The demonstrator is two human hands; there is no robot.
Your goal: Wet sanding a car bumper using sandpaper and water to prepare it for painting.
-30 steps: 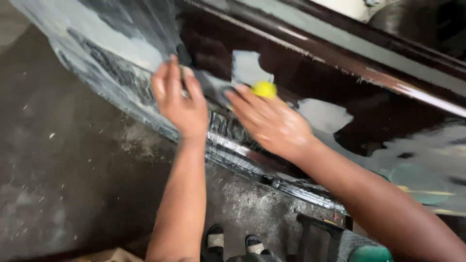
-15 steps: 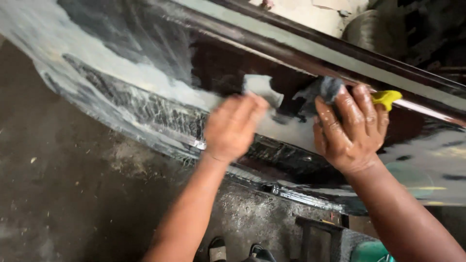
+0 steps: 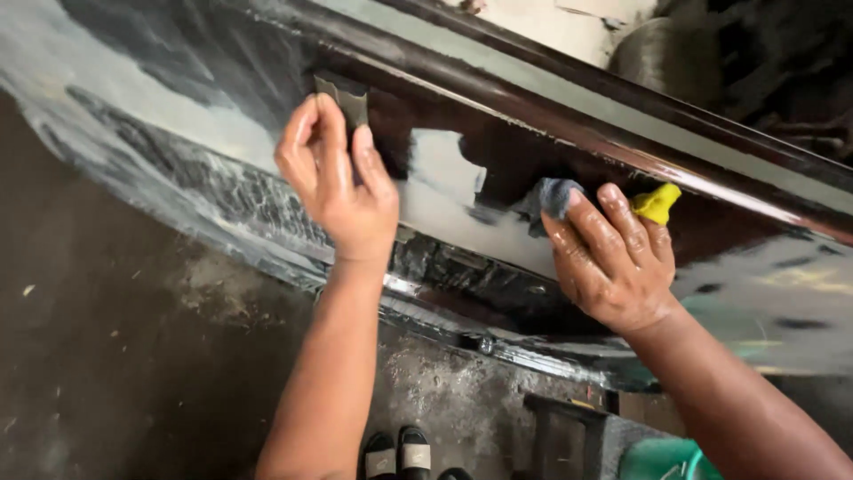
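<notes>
My left hand (image 3: pixel 336 182) presses a small dark sanding sheet (image 3: pixel 345 96) flat against a glossy dark car body panel (image 3: pixel 498 160). The sheet's top edge sticks out above my fingertips. My right hand (image 3: pixel 617 258) lies further right on the same panel, holding a yellow sponge (image 3: pixel 657 204) and a blue-grey cloth (image 3: pixel 553 197) that poke out past the fingers. The panel is wet, with pale grey sanding slurry (image 3: pixel 169 124) smeared across its left part.
Below the panel runs a wet concrete floor (image 3: pixel 107 356) with pale residue. My sandalled feet (image 3: pixel 398 455) show at the bottom edge. A dark stool or stand (image 3: pixel 560 427) and a green container (image 3: pixel 662 460) sit at the lower right.
My left hand has slid up and left along the panel with the sanding sheet. My right hand, with sponge and cloth, has stayed on the right after moving there.
</notes>
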